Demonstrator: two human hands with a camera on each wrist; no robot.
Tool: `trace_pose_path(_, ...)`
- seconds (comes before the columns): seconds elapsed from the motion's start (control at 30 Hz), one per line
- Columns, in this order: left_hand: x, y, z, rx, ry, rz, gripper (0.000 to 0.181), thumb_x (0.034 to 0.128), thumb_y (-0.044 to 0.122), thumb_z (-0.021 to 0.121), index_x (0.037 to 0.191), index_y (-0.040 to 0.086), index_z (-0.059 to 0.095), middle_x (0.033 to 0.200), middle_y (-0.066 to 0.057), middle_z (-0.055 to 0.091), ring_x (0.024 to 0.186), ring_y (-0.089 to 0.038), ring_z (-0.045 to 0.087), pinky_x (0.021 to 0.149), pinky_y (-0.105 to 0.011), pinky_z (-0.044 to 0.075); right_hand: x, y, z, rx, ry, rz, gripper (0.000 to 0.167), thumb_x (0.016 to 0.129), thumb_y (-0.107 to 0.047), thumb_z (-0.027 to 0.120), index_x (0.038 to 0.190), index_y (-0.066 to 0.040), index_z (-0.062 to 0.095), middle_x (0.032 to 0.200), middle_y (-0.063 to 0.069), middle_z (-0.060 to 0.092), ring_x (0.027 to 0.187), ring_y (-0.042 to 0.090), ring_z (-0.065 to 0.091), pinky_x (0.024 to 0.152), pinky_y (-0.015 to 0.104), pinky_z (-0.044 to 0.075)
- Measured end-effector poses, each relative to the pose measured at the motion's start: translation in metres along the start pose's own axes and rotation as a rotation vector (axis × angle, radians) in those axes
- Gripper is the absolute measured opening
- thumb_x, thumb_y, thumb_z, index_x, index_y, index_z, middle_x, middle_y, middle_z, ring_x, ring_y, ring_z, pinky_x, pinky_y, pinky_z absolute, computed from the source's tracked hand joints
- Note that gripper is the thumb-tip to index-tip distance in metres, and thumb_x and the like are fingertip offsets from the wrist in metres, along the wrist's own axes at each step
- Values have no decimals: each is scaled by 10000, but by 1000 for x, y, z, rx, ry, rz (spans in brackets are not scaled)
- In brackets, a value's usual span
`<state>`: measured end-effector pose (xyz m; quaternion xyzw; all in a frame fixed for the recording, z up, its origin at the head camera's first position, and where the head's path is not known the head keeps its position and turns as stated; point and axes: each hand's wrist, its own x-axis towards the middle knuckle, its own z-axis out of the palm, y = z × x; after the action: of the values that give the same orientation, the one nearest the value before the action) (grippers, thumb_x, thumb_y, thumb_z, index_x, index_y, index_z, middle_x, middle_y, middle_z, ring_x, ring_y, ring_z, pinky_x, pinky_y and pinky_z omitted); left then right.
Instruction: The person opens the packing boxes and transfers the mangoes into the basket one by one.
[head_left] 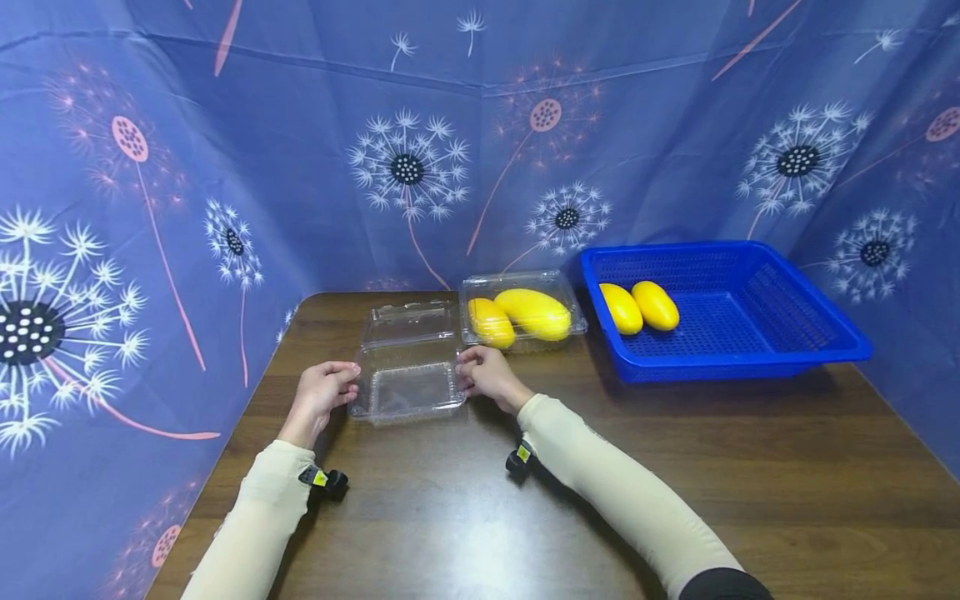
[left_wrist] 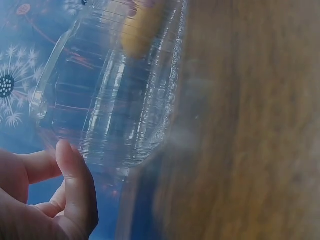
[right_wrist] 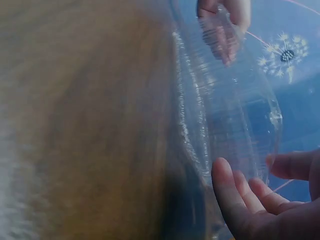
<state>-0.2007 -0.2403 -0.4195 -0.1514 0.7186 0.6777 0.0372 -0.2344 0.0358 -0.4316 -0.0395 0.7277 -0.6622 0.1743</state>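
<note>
An unfolded clear plastic clamshell box [head_left: 408, 379] is held by its two sides, its lid tipped back toward the curtain. My left hand [head_left: 322, 393] pinches its left edge between thumb and fingers; the left wrist view shows that thumb [left_wrist: 75, 175] against the rim. On the opposite side my right hand [head_left: 491, 377] grips the right edge, its thumb and fingers spread around the wall in the right wrist view. Just behind the right hand, a second clamshell box [head_left: 558, 279] contains two yellow mangoes [head_left: 534, 315].
A blue plastic basket [head_left: 742, 360] stands at the right rear, with two more mangoes [head_left: 655, 306] at its left end. All this is on a brown wooden table [head_left: 480, 483]. A blue dandelion-print curtain [head_left: 315, 200] hangs behind and at the sides.
</note>
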Motion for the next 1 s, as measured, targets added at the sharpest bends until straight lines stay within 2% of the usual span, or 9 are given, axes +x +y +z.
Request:
trace_pose_path(0.1, 3, 2, -2, 17, 3, -5, 199, 954, 44, 566, 1113, -76, 562, 840, 80, 627, 621, -30, 581, 594, -145, 542, 3, -1, 0, -5, -24, -32, 169, 910, 12, 565, 1072, 58, 559, 804, 92, 605, 626, 146, 603, 604, 314, 597)
trace_pose_path(0.23, 8, 3, -6, 40, 7, -1, 184, 955, 52, 563, 1102, -58, 570, 842, 74, 618, 626, -24, 579, 601, -142, 544, 9, 0, 3, -24, -30, -35, 181, 930, -1, 556, 1101, 59, 548, 812, 107, 611, 626, 147, 600, 614, 324, 600)
trace_pose_path(0.43, 12, 4, -12, 55, 16, -8, 163, 953, 56, 566, 1084, -39, 580, 793, 96, 602, 621, -16, 574, 598, -138, 542, 13, 1, 14, -53, 0, 5, 201, 966, -39, 537, 1121, 87, 558, 847, 126, 596, 617, 135, 573, 582, 287, 585)
trace_pose_path(0.7, 15, 5, -20, 38, 34, -15, 171, 957, 57, 563, 1093, -44, 584, 771, 109, 607, 611, -5, 567, 582, -128, 532, 19, -2, 25, -83, 11, 18, 185, 976, -79, 546, 1080, 65, 594, 778, 85, 566, 597, 122, 564, 564, 270, 580)
trace_pose_path(0.87, 19, 7, -27, 43, 72, -21, 89, 952, 45, 562, 1024, 4, 595, 746, 104, 607, 594, -9, 556, 561, -126, 525, 25, -4, 33, -106, 7, -19, 125, 965, -78, 552, 984, 31, 611, 728, 85, 584, 579, 131, 571, 559, 293, 583)
trace_pose_path(1.0, 23, 7, -31, 67, 86, -14, 149, 951, 43, 556, 1074, -35, 587, 750, 96, 605, 592, -8, 549, 560, -126, 524, 27, -4, 39, -127, 26, -25, 128, 963, -90, 559, 972, 23, 618, 741, 104, 607, 581, 131, 573, 560, 296, 582)
